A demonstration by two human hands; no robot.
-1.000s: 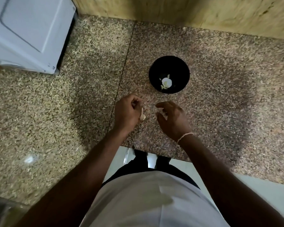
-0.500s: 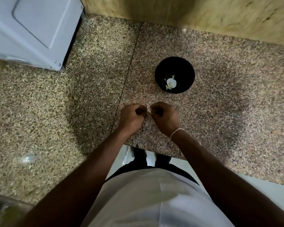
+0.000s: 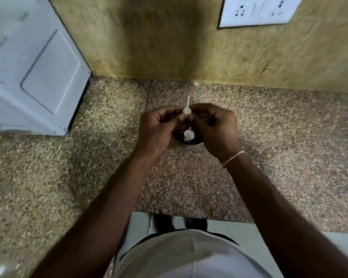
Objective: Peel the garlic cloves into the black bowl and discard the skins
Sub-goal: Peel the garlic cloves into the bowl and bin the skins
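My left hand (image 3: 159, 127) and my right hand (image 3: 215, 127) meet above the black bowl (image 3: 189, 142), which they mostly hide. Between the fingertips of both hands sits a pale garlic clove (image 3: 186, 111) with a thin stem sticking up. Both hands pinch it. In the gap below the fingers, a peeled white clove (image 3: 189, 134) and some small pale bits lie inside the bowl. A thin bracelet circles my right wrist.
A white appliance (image 3: 32, 67) stands at the back left on the speckled granite counter (image 3: 279, 137). A tan wall (image 3: 159, 41) with a white socket plate (image 3: 257, 11) rises behind. The counter's front edge runs just before my body.
Both hands came together and moved forward from the near counter to above the bowl, carrying the clove. The camera tilted up, bringing the wall and socket plate into view.
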